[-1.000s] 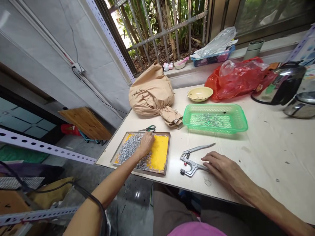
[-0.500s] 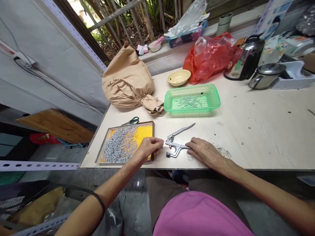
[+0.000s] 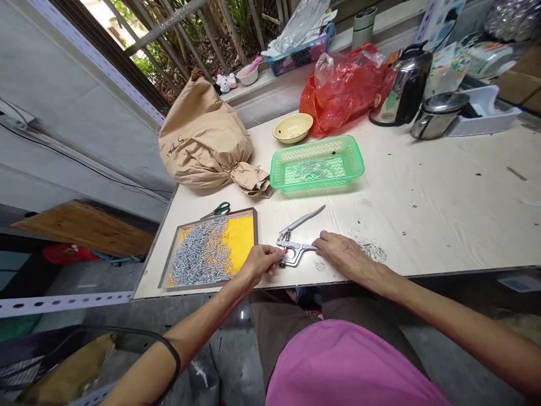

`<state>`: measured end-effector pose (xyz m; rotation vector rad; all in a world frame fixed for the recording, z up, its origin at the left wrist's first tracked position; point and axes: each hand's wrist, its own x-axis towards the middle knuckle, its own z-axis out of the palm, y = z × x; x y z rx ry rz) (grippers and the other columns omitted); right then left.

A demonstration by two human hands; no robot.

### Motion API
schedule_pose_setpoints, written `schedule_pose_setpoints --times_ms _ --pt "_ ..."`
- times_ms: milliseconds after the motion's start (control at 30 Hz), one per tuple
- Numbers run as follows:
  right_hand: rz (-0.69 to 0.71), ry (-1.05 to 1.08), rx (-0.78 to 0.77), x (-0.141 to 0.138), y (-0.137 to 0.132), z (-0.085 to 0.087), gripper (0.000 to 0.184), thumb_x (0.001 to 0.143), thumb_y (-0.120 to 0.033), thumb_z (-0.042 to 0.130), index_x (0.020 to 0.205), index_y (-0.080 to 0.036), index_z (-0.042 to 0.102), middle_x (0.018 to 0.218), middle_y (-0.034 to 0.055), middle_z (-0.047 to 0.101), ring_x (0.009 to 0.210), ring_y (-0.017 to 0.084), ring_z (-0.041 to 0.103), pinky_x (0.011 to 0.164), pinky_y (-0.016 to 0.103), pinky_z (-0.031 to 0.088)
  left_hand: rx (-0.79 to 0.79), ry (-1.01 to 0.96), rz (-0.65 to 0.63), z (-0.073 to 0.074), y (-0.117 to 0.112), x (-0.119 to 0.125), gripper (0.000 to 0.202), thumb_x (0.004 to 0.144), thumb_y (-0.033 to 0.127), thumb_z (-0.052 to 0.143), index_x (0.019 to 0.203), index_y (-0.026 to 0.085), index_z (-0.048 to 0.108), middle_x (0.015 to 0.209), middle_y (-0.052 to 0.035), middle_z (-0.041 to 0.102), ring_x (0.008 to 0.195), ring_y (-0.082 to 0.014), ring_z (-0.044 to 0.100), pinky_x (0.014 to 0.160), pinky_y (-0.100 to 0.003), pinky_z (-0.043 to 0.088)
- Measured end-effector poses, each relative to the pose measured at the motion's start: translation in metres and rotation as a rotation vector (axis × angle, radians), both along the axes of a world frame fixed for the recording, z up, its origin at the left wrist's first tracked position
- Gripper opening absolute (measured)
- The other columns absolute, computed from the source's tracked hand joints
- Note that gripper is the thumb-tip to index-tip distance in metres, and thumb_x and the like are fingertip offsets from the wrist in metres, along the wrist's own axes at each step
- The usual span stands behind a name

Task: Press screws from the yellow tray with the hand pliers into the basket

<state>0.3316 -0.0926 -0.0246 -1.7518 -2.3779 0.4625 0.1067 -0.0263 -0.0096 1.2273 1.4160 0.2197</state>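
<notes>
On the table lie grey snap-fastener pliers [image 3: 296,248], their long upper handle spread wide from the lower one. My right hand [image 3: 344,254] is closed on the end of the lower handle. At the pliers' jaw, my left hand [image 3: 264,262] has thumb and fingertips pinched together; whatever is between them is too small to make out. Left of that hand sits a shallow tray [image 3: 255,231] with a yellow bottom, heaped with small silvery metal pieces [image 3: 196,251]. Behind the pliers, a green plastic basket [image 3: 316,183] holds some small thin pieces.
Green-handled scissors [image 3: 222,208] lie behind the tray. Farther back are a brown paper sack [image 3: 207,141], a yellow bowl [image 3: 293,128], a red plastic bag [image 3: 342,96], a kettle [image 3: 401,84] and a metal pot [image 3: 437,115]. The table's front edge runs just below my hands.
My left hand has come right, up to the pliers' jaw, from a small gap beside it. My right hand keeps its hold on the handle. The whole view has shifted slightly.
</notes>
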Motion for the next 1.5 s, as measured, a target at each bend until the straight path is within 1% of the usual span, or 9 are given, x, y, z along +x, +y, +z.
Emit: schedule_pose_setpoints --times_ms 367,667,800,933,1000,1067,1200,1400,1500 --pt "-0.019 -0.029 -0.002 -0.001 -0.001 -0.002 0.02 0.094 -0.018 0.043 0.092 -0.017 0.062 0.09 0.0053 0.058 0.078 0.016 0.055 0.06 0.027 0.031 -0.021 0.089 -0.068 0.001 0.005 0.005 0.023 0.069 0.033 0.067 0.063 0.012 0.059 0.039 0.0074 0.044 0.032 -0.0043 0.035 0.035 -0.019 0.025" --pt "-0.003 -0.05 0.007 -0.002 -0.002 -0.006 0.021 0.094 -0.018 0.041 0.095 -0.018 0.062 0.091 0.0058 0.058 0.079 0.017 0.055 0.063 0.027 0.034 -0.087 0.171 -0.19 0.005 0.011 0.007 0.033 0.065 0.036 0.07 0.051 0.015 0.05 0.038 0.0058 0.046 0.031 -0.0043 0.037 0.035 -0.019 0.027" --pt "0.008 -0.03 0.034 0.002 0.001 0.0 0.018 0.092 -0.026 0.049 0.1 -0.019 0.063 0.106 0.0094 0.059 0.092 0.021 0.055 0.073 0.031 0.04 -0.074 0.167 -0.195 0.006 0.011 0.007 0.033 0.066 0.037 0.07 0.051 0.015 0.05 0.038 0.0056 0.046 0.031 -0.0044 0.037 0.036 -0.019 0.025" --pt "0.004 0.001 0.146 0.012 0.02 0.002 0.059 0.08 -0.045 0.065 0.131 -0.018 0.048 0.145 0.0168 0.035 0.126 0.034 0.035 0.094 0.045 0.035 -0.069 0.162 -0.183 0.004 0.011 0.006 0.032 0.065 0.038 0.071 0.054 0.014 0.053 0.039 0.006 0.046 0.032 -0.0047 0.037 0.037 -0.019 0.026" --pt "0.037 -0.006 0.101 0.015 0.034 0.002 0.077 0.073 -0.052 0.069 0.136 -0.016 0.042 0.146 0.0182 0.033 0.132 0.037 0.027 0.098 0.048 0.032 -0.067 0.174 -0.185 0.004 0.01 0.006 0.034 0.065 0.04 0.072 0.054 0.014 0.053 0.039 0.0058 0.046 0.033 -0.0047 0.037 0.038 -0.019 0.028" --pt "0.081 -0.024 0.04 0.015 0.046 0.004 0.083 0.068 -0.057 0.071 0.134 -0.015 0.045 0.14 0.0189 0.042 0.129 0.037 0.032 0.096 0.048 0.033 -0.065 0.182 -0.186 0.004 0.01 0.006 0.035 0.064 0.042 0.072 0.054 0.014 0.054 0.04 0.0058 0.046 0.033 -0.0046 0.037 0.038 -0.02 0.029" --pt "0.118 -0.073 0.025 0.011 0.056 0.01 0.076 0.066 -0.056 0.072 0.126 -0.014 0.051 0.123 0.0182 0.054 0.111 0.034 0.046 0.087 0.044 0.036 -0.064 0.183 -0.19 0.005 0.01 0.006 0.035 0.063 0.043 0.072 0.054 0.014 0.054 0.041 0.0057 0.046 0.034 -0.0049 0.037 0.039 -0.02 0.029" --pt "0.112 -0.084 0.074 0.005 0.046 0.014 0.058 0.075 -0.045 0.068 0.122 -0.015 0.053 0.109 0.0153 0.059 0.102 0.03 0.048 0.084 0.039 0.031 -0.069 0.215 -0.192 0.004 0.009 0.004 0.04 0.066 0.049 0.069 0.053 0.016 0.05 0.042 0.0054 0.045 0.036 -0.0058 0.038 0.04 -0.02 0.03" --pt "0.121 -0.064 0.105 0.004 0.041 0.012 0.046 0.08 -0.036 0.065 0.119 -0.015 0.054 0.104 0.0139 0.06 0.099 0.028 0.049 0.084 0.038 0.029 0.059 0.35 -0.288 0.009 0.003 0.003 0.04 0.077 0.047 0.061 0.053 0.016 0.051 0.045 0.0034 0.045 0.041 -0.0086 0.042 0.045 -0.022 0.033"
